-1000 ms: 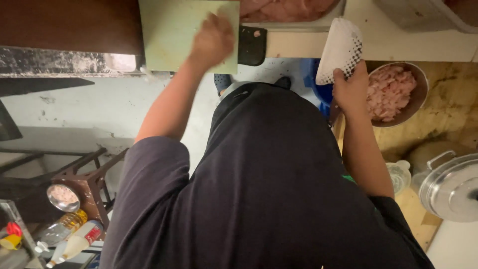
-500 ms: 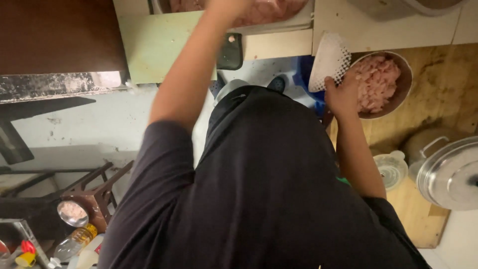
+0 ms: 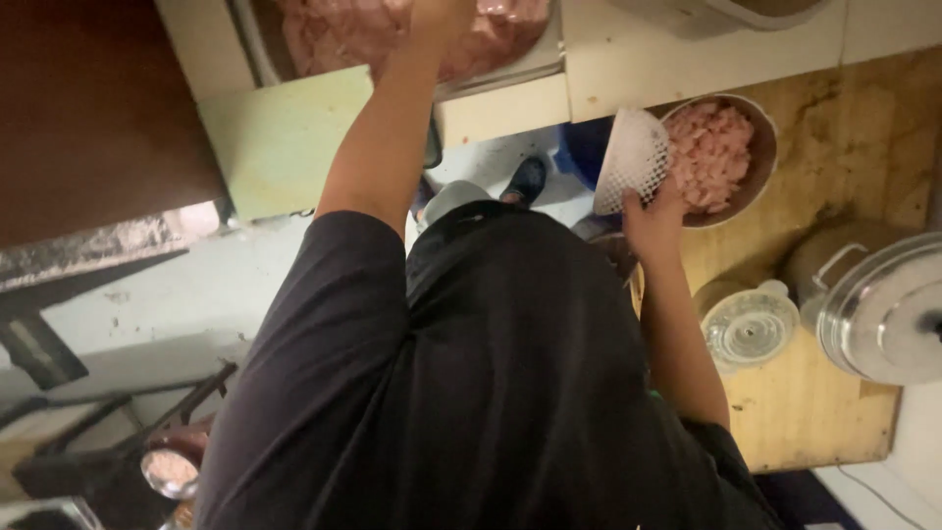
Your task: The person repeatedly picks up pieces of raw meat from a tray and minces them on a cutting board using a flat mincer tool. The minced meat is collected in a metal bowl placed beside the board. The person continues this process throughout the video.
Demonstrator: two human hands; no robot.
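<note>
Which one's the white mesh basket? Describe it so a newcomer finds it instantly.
Start at the wooden counter on the right, then find the round metal bowl of pink chopped meat. The white mesh basket leans against its left rim, held from below by one hand; it alone has latticed walls.

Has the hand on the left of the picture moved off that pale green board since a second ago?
Yes. The hand has gone past the green board and now reaches into the tray of pink meat beyond it.

White mesh basket (tilted) beside meat bowl
</note>
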